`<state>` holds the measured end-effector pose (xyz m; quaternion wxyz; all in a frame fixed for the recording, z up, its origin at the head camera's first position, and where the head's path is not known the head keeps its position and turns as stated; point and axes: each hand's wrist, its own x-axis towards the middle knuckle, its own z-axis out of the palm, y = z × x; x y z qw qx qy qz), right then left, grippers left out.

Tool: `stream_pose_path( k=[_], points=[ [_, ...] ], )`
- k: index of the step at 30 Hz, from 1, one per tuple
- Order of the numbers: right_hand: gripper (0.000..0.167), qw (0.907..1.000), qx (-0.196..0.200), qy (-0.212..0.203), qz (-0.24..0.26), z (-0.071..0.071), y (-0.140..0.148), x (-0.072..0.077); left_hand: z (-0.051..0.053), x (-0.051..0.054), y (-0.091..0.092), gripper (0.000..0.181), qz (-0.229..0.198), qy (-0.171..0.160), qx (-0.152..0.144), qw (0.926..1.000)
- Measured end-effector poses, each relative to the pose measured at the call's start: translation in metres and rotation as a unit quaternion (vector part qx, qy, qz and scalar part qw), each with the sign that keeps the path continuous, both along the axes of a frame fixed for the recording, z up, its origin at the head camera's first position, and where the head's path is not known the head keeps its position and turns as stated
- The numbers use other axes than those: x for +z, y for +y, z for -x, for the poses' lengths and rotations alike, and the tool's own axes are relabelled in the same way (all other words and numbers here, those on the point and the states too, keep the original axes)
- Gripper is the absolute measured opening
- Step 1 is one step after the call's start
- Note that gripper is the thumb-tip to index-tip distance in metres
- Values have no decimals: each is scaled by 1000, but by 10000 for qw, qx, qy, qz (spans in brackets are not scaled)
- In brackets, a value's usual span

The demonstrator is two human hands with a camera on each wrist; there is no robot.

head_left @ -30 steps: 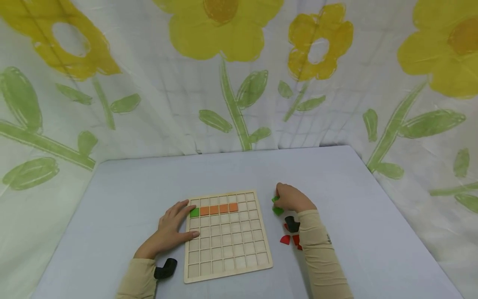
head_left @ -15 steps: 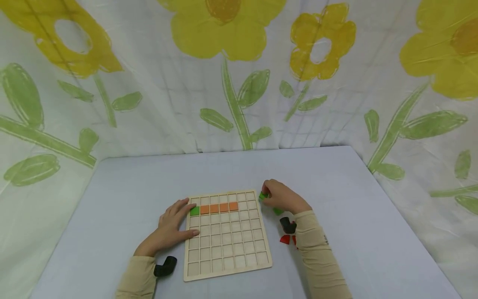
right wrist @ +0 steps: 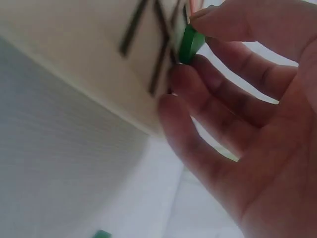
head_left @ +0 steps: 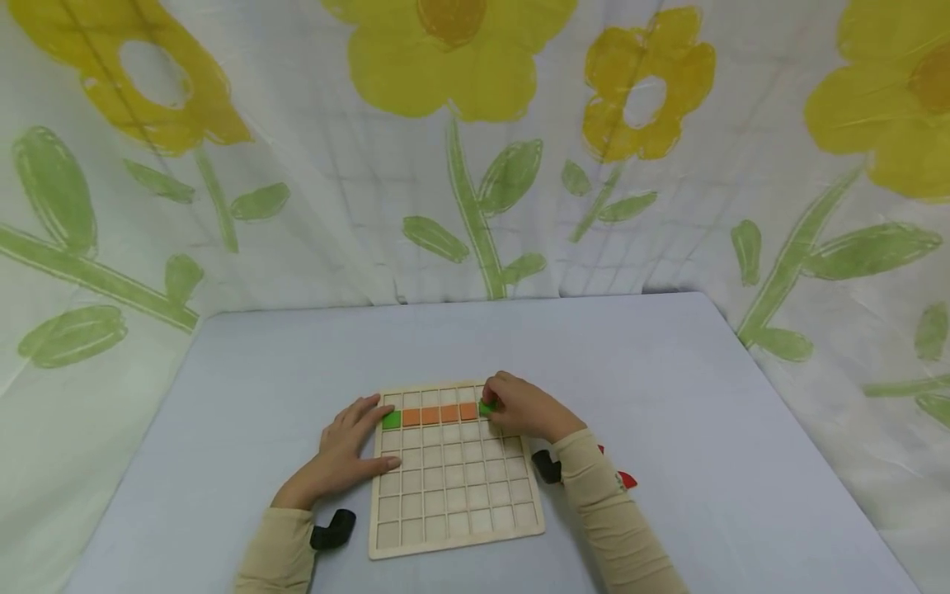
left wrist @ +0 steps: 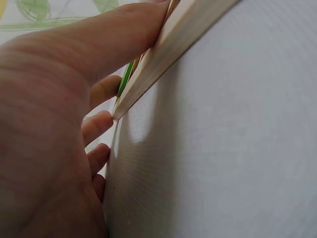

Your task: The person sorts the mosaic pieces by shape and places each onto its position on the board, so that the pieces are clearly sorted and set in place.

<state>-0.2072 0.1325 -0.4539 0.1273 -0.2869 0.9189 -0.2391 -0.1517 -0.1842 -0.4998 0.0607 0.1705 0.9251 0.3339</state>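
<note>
My right hand [head_left: 529, 408] pinches a green tile [right wrist: 190, 44] between thumb and fingertips, over the upper right of a wooden grid board [head_left: 460, 499]. That tile sits just right of a row of several orange tiles [head_left: 430, 415]; whether it lies flat in a square cannot be told. At the row's left end is another green tile [head_left: 391, 421], which a finger of my left hand [head_left: 337, 462] touches. The left hand's fingers lie spread along the board's left edge, with the thumb over its rim. In the left wrist view, the board's wooden side [left wrist: 158, 62] runs past the thumb.
Red pieces [head_left: 627, 479] lie right of the board, partly hidden by the right sleeve [head_left: 604, 495]. A loose green piece [right wrist: 101, 234] shows at the bottom of the right wrist view. Behind the white table [head_left: 297, 355] hangs a flowered curtain [head_left: 356, 247].
The right hand has carried a green tile leftward from the loose pieces onto the board, beside the orange row. The left hand keeps its place on the board's edge.
</note>
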Motion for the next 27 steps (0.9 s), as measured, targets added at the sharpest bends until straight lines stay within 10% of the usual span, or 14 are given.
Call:
stream_pose_path(
  k=[27],
  points=[
    [11, 9995, 121, 289, 22, -3, 0, -1, 0, -2, -1, 78, 15, 96, -27, 9999]
  ],
)
